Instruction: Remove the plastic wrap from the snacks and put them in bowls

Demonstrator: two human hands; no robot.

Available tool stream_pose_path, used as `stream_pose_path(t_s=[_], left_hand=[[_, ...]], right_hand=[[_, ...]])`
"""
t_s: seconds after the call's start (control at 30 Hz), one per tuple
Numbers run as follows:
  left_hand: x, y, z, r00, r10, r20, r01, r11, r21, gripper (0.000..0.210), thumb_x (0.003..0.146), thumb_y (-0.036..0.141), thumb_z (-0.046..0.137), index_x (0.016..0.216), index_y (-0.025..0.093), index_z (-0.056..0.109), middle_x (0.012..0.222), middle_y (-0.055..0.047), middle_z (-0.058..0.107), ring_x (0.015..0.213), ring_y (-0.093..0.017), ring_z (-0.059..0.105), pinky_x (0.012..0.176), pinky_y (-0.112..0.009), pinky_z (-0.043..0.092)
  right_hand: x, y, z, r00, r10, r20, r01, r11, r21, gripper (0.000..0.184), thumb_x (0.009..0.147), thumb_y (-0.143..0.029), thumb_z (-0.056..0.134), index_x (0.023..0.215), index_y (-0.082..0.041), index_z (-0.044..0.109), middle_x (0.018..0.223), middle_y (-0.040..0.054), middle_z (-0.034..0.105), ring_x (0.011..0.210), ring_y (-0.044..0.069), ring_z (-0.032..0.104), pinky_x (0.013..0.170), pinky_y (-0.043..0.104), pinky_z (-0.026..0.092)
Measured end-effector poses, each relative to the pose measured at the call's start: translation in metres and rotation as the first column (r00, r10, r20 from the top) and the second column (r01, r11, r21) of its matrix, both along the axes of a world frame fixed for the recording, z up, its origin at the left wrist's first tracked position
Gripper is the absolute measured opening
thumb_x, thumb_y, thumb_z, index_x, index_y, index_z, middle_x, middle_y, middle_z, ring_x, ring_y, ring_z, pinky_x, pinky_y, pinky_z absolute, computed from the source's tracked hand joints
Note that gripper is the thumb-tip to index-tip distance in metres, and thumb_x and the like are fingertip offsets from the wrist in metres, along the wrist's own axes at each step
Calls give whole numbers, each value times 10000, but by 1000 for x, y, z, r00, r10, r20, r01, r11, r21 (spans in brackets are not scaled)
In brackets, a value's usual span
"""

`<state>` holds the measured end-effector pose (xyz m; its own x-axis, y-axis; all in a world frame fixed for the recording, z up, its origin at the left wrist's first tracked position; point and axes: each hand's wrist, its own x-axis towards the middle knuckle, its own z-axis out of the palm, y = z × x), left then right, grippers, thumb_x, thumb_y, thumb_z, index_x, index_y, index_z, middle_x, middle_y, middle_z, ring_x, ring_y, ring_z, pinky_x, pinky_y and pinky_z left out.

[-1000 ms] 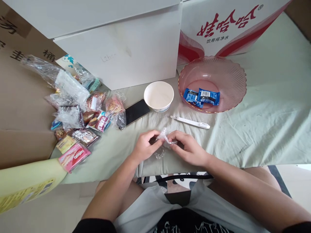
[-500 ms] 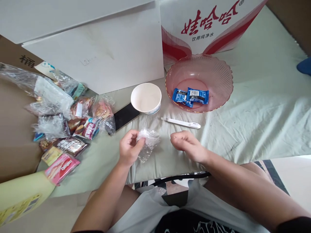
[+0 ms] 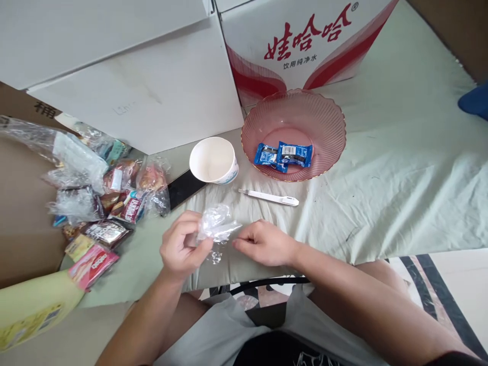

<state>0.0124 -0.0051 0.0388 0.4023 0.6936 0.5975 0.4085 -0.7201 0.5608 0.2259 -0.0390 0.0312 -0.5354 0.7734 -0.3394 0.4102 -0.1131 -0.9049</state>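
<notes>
My left hand (image 3: pixel 183 244) is closed on a crumpled piece of clear plastic wrap (image 3: pixel 218 223), pinched between thumb and fingers above the cloth. My right hand (image 3: pixel 265 243) is curled closed beside it, thumb against the fingers, close to the wrap's right edge. What it holds, if anything, is hidden. Just beyond my hands a white utility knife (image 3: pixel 269 197) lies flat with its tip pointing left. A white paper bowl (image 3: pixel 213 160) stands behind the wrap. To its right, a pink ribbed glass bowl (image 3: pixel 324 127) holds two blue snack packets (image 3: pixel 295 154).
Several wrapped snacks (image 3: pixel 131 206) are heaped at the left. A black phone (image 3: pixel 185 189) lies partly behind the paper bowl. White cardboard boxes (image 3: pixel 152 96) stand along the back of the green cloth (image 3: pixel 381 203). A pale yellow container (image 3: pixel 34 305) sits at the lower left.
My right hand has moved left, close to the plastic wrap. My left hand still holds the wrap, now turned differently. The view has shifted, so the scene sits further left.
</notes>
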Motion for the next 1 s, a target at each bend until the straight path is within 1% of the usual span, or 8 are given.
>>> stream_pose_path(t_s=[0.2, 0.3, 0.5, 0.67, 0.73, 0.8, 0.9, 1.0], left_hand=[[74, 43, 49, 991, 7, -136, 25, 972, 233, 272, 710, 46, 682, 701, 213, 467, 652, 50, 512, 604, -102, 506, 571, -239, 424], [118, 83, 64, 949, 37, -314, 6, 991, 133, 242, 688, 45, 614, 636, 210, 446, 621, 36, 484, 595, -119, 469, 612, -270, 425], [207, 140, 46, 645, -7, -764, -32, 999, -36, 128, 776, 67, 580, 806, 164, 659, 863, -77, 670, 912, -271, 671, 844, -392, 499], [235, 161, 30, 352, -196, -915, -124, 959, -253, 87, 759, 134, 667, 784, 153, 749, 837, -115, 728, 918, -314, 709, 836, -386, 514], [230, 166, 42, 422, -288, -860, -138, 917, -375, 78, 747, 184, 694, 777, 192, 766, 817, -66, 742, 897, -278, 708, 842, -356, 516], [214, 164, 60, 609, -275, -744, -82, 911, -404, 161, 765, 173, 653, 867, 212, 772, 869, -29, 751, 905, -239, 696, 851, -336, 519], [169, 144, 85, 885, -66, -460, -68, 961, -269, 224, 795, 138, 576, 954, 187, 725, 925, -23, 726, 917, -194, 673, 873, -319, 531], [100, 107, 87, 954, 140, -266, -197, 959, -203, 143, 828, 187, 567, 904, 201, 687, 875, -11, 689, 853, -157, 657, 844, -284, 544]], right_hand=[[-1, 0, 4, 963, 117, 245, -152, 980, 130, 366, 964, -378, 506, 687, -188, 652, 736, 24, 681, 703, 147, 559, 606, 301, 255], [0, 1, 6, 957, 134, 258, -173, 976, 133, 378, 972, -399, 474, 750, -200, 707, 824, 48, 746, 778, 190, 648, 600, 308, 283], [4, 3, 7, 963, 150, 225, -179, 977, 116, 362, 951, -397, 468, 818, -214, 752, 892, 65, 773, 816, 225, 692, 585, 311, 323], [6, 5, 6, 965, 145, 220, -176, 976, 128, 386, 932, -413, 457, 889, -210, 782, 930, 92, 782, 829, 243, 692, 573, 318, 326], [7, 5, 6, 967, 136, 216, -169, 976, 139, 382, 923, -420, 464, 887, -215, 784, 929, 87, 784, 826, 242, 693, 568, 315, 325], [7, 4, 6, 969, 123, 216, -158, 975, 156, 367, 924, -416, 474, 872, -223, 782, 915, 75, 784, 813, 229, 690, 576, 308, 335], [7, 2, 5, 971, 99, 218, -143, 970, 196, 373, 952, -412, 465, 843, -223, 767, 901, 62, 781, 817, 202, 686, 610, 295, 362], [7, 0, 4, 967, 78, 243, -136, 962, 236, 382, 980, -408, 443, 841, -215, 742, 925, 70, 778, 860, 200, 689, 636, 292, 360]])
